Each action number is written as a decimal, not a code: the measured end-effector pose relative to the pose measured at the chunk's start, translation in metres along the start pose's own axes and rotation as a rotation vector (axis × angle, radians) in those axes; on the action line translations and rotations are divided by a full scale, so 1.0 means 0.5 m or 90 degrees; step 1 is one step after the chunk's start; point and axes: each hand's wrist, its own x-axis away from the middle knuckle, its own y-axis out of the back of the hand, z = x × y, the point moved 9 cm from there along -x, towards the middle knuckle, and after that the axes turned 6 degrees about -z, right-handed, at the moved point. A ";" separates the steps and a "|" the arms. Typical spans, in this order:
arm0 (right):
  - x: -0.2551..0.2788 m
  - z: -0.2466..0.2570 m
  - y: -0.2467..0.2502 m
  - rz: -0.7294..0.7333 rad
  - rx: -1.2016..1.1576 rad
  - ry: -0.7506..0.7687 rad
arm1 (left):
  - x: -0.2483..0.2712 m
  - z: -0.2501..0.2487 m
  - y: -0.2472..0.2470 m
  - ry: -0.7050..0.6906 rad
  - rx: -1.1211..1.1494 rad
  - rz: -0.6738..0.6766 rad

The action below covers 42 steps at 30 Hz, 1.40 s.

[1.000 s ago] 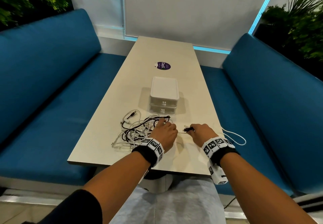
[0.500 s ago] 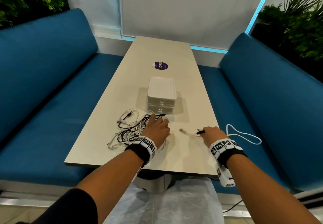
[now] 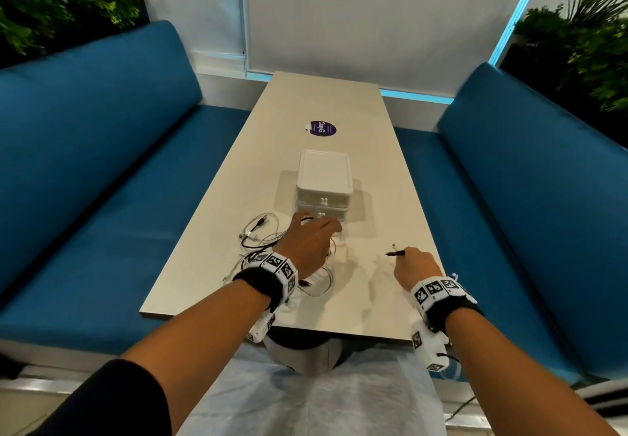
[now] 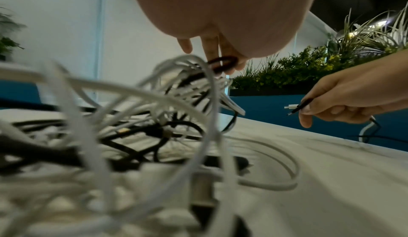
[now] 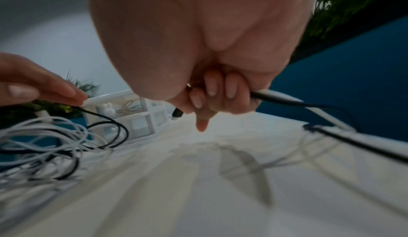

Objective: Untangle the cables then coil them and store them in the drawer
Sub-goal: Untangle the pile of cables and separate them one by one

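On the table (image 3: 217,265) in the head view, the left hand (image 3: 311,243) pinches strands of the cable tangle (image 3: 261,242) before the drawer unit (image 3: 323,184). Left wrist view: its fingertips (image 4: 212,49) hold a black loop. Right wrist view: the right hand (image 5: 212,97) grips 2 cable ends (image 5: 276,98).

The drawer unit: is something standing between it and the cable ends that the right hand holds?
Nothing visible blocks the way. Bare table lies between the right hand with its cable ends and the drawer unit. Both drawers look closed, so one must be opened first.
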 end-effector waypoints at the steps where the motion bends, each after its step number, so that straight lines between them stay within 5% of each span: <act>1: 0.002 0.016 -0.013 0.023 -0.036 0.015 | 0.002 0.009 0.015 0.006 0.031 -0.022; 7: 0.036 0.104 -0.043 0.066 -0.198 0.121 | 0.032 0.081 0.068 0.078 0.129 -0.095; 14: 0.083 0.175 -0.055 0.081 -0.174 0.230 | 0.077 0.124 0.026 0.124 0.122 0.059; 18: 0.100 0.212 -0.076 0.128 -0.181 0.233 | 0.087 0.096 0.043 0.085 0.129 0.006; 22: 0.114 0.238 -0.099 0.173 -0.182 0.245 | 0.092 0.062 0.020 0.041 0.148 0.061; 33: 0.148 0.305 -0.125 0.108 -0.140 0.322 | 0.091 0.107 -0.021 0.146 0.224 0.086; 42: 0.101 0.255 -0.096 0.102 -0.155 0.244 | 0.099 0.102 -0.014 0.149 0.165 0.080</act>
